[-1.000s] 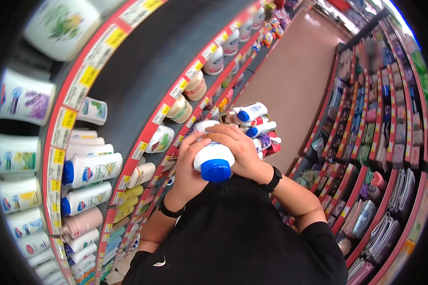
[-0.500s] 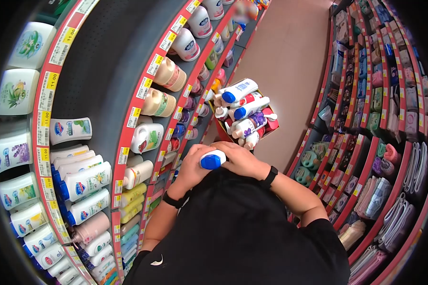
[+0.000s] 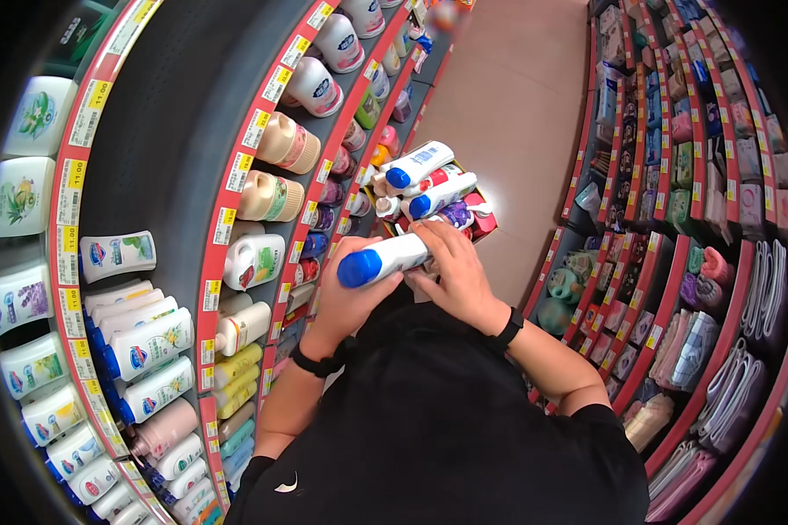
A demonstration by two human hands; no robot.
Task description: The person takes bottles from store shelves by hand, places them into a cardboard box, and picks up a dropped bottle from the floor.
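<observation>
A white bottle with a blue cap (image 3: 392,259) is held between both hands in front of the chest, its cap pointing left. My left hand (image 3: 348,284) is wrapped round the cap end from the left and below. On the right, my right hand (image 3: 455,271) grips the bottle's other end, fingers over its top. Just beyond the hands stands a box (image 3: 484,226) filled with several bottles, among them a white one with a blue cap (image 3: 421,165) lying on top.
Shelves (image 3: 221,219) on the left carry white bottles (image 3: 151,343), beige jugs (image 3: 287,144) and yellow packs (image 3: 238,367). Folded towels (image 3: 734,394) and packaged goods fill the right shelves. Between the shelves runs the aisle floor (image 3: 525,105).
The bottle has turned from cap towards me to lying sideways with its cap to the left, and my right hand has shifted along it. The box appears slightly further left.
</observation>
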